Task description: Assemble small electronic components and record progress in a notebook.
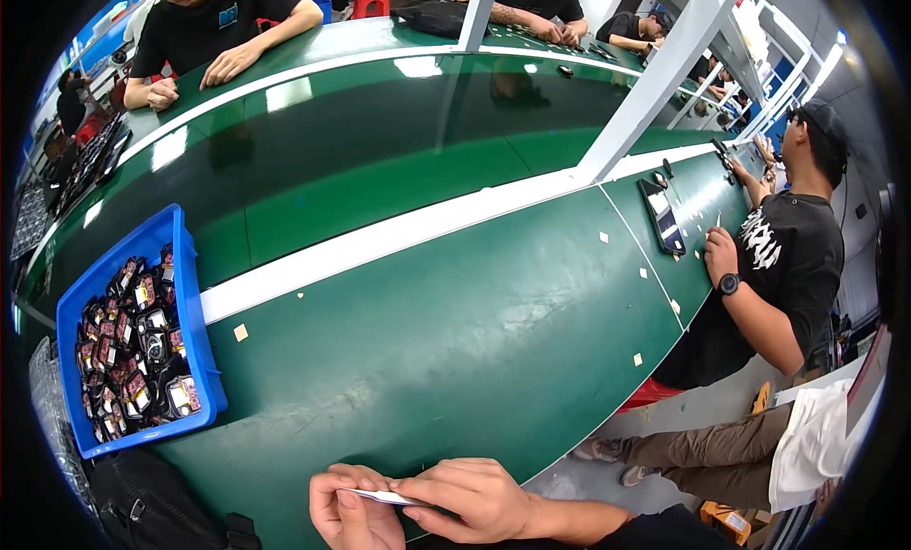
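The left hand (356, 512) is curled nearly closed, thumb against fingers, with one end of a thin white piece (387, 497) in its pinch; the right hand (479, 501) is half folded and grips the other end between thumb and fingertips. The piece lies between the two hands, touching both, well to the right of the blue bin (205, 365) and nearer the wearer than it. It shows almost edge-on, so its face and exact kind cannot be told. Something so thin probably calls for this light two-sided hold, which steadies it without bending it and leaves the fingertips free to work along its edge. The green table (427, 370) runs rightward from the bin, and a small tan square (241, 333) lies on it just beside the bin's right wall. Inside the bin, small black-cased parts (142, 346) are heaped loosely, perhaps because its walls keep so many together within reach of the left arm. A black bag (152, 503) sits just to the wearer's side of the bin. Beyond the bin's far right corner a white rail (380, 246) stretches away, likely dividing the table from the glossy green belt (380, 142) behind. Far to the bin's right, a dark phone-like device (661, 218) lies near a co-worker in a black shirt (788, 256).
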Tool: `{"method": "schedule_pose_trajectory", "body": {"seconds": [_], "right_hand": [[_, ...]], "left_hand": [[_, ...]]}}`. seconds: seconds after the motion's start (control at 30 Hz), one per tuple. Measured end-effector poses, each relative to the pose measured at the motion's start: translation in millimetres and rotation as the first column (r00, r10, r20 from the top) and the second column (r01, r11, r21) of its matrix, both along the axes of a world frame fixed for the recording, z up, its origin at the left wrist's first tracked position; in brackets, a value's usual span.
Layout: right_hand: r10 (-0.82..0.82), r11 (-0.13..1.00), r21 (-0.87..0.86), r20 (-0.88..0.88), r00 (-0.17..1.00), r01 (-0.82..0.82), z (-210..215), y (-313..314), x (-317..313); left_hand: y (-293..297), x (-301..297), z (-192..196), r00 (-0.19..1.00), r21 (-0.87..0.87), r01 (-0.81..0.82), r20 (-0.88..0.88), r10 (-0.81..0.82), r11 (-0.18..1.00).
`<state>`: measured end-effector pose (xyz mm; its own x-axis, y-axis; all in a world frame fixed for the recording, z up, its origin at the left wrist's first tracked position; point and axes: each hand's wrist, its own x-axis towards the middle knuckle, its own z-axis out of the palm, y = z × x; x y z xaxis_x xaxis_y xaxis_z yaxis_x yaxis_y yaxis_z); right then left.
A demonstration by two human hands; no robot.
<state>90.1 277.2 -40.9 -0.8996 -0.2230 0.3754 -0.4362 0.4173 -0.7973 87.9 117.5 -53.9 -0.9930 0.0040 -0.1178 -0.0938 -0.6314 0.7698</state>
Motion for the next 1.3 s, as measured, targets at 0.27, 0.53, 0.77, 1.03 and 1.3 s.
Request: {"method": "schedule_pose_trajectory", "body": {"seconds": [0.27, 0.53, 0.77, 1.03, 1.3], "right_hand": [[0.003, 1.000, -0.019, -0.064, 0.998, -0.004, 2, 2, -1], [-0.004, 1.000, -0.002, -0.069, 0.998, 0.004, 4, 1, -1], [0.013, 1.000, 0.025, -0.241, 0.971, -0.007, 9, 1, 4], [-0.267, 0.915, 0.230, -0.274, 0.924, 0.333, 30, 29, 14], [-0.426, 0.830, 0.180, -0.406, 0.809, 0.527, 28, 66, 25]], "left_hand": [[-11, -3, 7, 0.999, -0.027, -0.020, 0.038, 0.021, 0.999], [-51, -20, 18, 0.991, -0.698, -0.130, -0.105, 0.079, 0.704], [-58, -40, 35, 0.968, -0.957, -0.250, -0.251, 0.011, 0.147], [-50, -39, 44, 0.908, -0.909, -0.417, -0.416, -0.043, -0.009], [-21, -25, 50, 0.697, -0.903, -0.385, -0.420, -0.581, 0.191]]}}
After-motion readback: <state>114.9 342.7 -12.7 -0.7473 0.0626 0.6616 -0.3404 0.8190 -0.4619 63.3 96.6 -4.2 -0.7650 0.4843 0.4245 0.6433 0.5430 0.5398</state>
